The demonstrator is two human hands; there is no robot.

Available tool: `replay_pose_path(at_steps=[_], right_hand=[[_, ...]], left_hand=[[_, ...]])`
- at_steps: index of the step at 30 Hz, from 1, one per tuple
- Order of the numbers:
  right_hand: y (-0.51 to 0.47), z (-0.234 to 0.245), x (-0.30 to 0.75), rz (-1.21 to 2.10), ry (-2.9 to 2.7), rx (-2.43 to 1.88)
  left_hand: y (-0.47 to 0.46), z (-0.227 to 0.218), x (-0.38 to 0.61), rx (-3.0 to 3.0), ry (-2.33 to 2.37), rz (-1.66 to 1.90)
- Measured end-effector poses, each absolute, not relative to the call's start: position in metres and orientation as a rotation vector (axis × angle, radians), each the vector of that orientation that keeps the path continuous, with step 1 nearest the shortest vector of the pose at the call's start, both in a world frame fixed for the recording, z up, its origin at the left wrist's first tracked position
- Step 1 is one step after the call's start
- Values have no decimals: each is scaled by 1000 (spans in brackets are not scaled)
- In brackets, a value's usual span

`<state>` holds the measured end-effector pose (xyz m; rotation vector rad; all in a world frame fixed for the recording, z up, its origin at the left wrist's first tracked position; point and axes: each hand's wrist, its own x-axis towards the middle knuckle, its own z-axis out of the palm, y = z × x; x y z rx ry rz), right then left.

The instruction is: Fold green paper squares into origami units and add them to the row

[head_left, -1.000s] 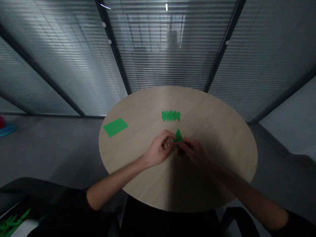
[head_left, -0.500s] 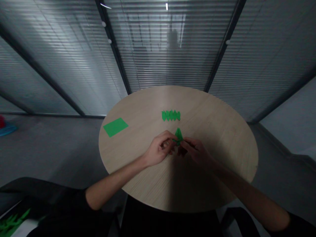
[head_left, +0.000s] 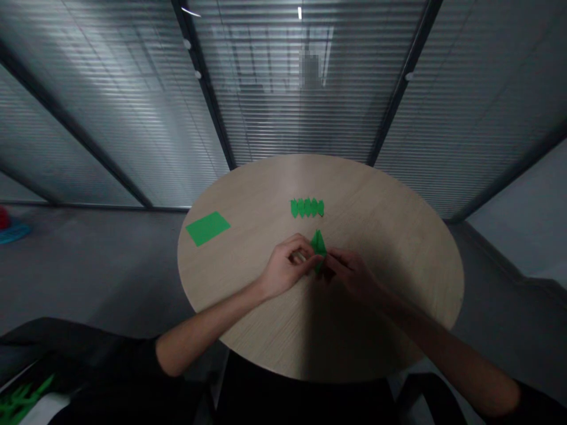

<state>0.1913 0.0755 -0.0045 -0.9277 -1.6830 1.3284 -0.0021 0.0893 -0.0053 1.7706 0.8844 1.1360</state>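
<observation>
close together, left hand (head_left: pixel 286 268) and right hand (head_left: pixel 349 274) pinching folded green paper (head_left: pixel 318 248), forearms (head_left: pixel 208 324) angled inward

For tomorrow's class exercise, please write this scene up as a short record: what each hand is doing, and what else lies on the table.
left hand: fingers at one side of the folded green paper
right hand: fingers at its other side
surface: round light wood table
also on surface: zigzag-edged green paper strip; flat green paper sheet
</observation>
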Motion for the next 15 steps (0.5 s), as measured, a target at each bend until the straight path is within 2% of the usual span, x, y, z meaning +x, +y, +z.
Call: replay_pose_path(at_steps=[7,15], right_hand=[[76,-6,193,1429,-1616,-888],[78,-4,191,1360,-1627,-976]], left_hand=[[89,-11,-2,1687,913,1078],[86,-8,0,1665,903,1025]])
